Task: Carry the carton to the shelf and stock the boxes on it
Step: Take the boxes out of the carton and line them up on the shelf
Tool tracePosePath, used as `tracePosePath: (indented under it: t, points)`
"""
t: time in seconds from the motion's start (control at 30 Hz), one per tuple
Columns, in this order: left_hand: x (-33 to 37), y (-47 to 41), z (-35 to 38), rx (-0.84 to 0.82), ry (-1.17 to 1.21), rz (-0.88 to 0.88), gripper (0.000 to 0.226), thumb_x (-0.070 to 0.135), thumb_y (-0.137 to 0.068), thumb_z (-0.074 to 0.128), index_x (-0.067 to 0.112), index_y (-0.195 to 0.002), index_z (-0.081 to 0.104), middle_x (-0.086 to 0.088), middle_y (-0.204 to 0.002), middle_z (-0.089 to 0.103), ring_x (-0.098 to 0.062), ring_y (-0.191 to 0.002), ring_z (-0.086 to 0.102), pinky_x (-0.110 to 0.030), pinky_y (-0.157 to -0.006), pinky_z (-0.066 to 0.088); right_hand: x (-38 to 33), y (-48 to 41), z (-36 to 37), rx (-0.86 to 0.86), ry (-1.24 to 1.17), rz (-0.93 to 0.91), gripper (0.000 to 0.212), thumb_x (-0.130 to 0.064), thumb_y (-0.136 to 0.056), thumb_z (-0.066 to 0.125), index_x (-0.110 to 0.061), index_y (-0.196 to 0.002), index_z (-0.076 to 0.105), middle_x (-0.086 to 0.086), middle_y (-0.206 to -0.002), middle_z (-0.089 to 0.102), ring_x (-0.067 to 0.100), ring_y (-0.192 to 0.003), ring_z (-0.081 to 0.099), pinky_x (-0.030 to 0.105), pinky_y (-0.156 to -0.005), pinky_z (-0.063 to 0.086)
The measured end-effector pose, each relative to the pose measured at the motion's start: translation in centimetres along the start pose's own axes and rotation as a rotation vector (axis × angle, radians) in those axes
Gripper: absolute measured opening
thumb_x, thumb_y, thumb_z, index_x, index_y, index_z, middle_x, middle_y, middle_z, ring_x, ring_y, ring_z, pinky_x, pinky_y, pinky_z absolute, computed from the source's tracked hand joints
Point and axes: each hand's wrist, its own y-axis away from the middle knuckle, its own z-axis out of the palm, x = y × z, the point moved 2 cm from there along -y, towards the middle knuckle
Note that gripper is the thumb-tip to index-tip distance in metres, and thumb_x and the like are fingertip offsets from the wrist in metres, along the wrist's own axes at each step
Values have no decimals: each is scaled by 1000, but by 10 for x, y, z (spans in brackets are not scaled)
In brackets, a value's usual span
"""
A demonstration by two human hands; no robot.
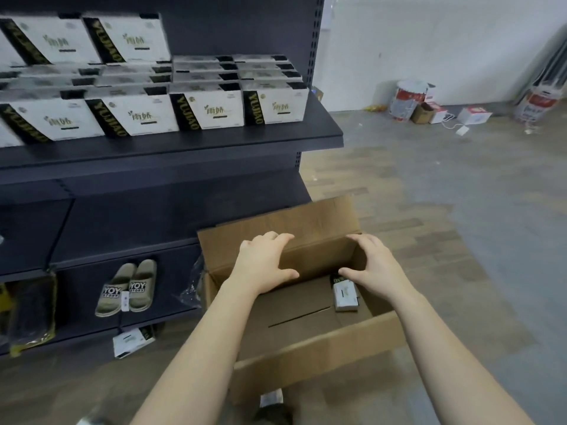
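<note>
From the head camera, you are in the stocking step. The carton point(322, 342) already sits open on the floor, just beside the foot of the shelf point(184, 148), so by the look of it the carrying part is done. Only one box point(345, 297) shows inside, lying flat on the carton's bottom near the right wall.

Your left hand point(264, 265) hangs over the carton's far wall with its fingers spread and loosely bent, gripping nothing. Your right hand point(376, 268) hovers directly above the box, fingers apart and curved downward, also empty. I cannot tell whether its fingertips touch the box yet.

The next move probably calls for lowering your right hand, closing it round the box's sides and lifting it straight up past the carton wall. After that you would need to find a slot in the rows above, and the front row looks full to its right end.

The stocked boxes point(211, 110) are white with a black band that reads "YUJIAO" in gold, beside the characters 雨娇. The smaller print is too blurred to read. The slippers point(127, 289) on the lower shelf read "YOY STORY". A stray box point(133, 340) of the same kind lies on the floor under the shelf.
</note>
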Motion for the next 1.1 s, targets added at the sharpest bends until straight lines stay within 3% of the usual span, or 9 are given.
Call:
tracePosePath:
  t: [0.4,0.53,0.7,1.1]
  points:
    - [6,-86,14,-66,47,-29,73,48,-85,67,33,-148,33,2,-150,40,-21,-135,41,-47,-114,29,62,-61,5,-11,36,196,76,-53,-74,71,-29,-140,43,-1,-145,38,24,-132,40,41,-100,44]
    - [12,-105,16,-67,65,-43,73,47,-85,68,33,-148,33,3,-151,38,-20,-136,40,-46,-114,27,82,-73,6,-42,43,225,76,-51,-75,72,-28,-141,42,-1,-146,37,24,-133,40,41,-100,45]
    - [30,-125,28,-99,86,-78,74,46,-85,69,32,-148,33,3,-150,38,-20,-134,42,-45,-114,30,116,-87,8,-160,78,181,73,-36,-77,73,-29,-142,41,2,-148,33,28,-132,39,38,-101,44]
    - [97,-161,73,-32,202,-328,75,49,-84,69,33,-148,33,5,-150,38,-18,-133,43,-43,-113,29,194,-144,-14,-337,104,30,73,-42,-78,73,-31,-142,40,3,-155,24,24,-140,32,37,-107,38]
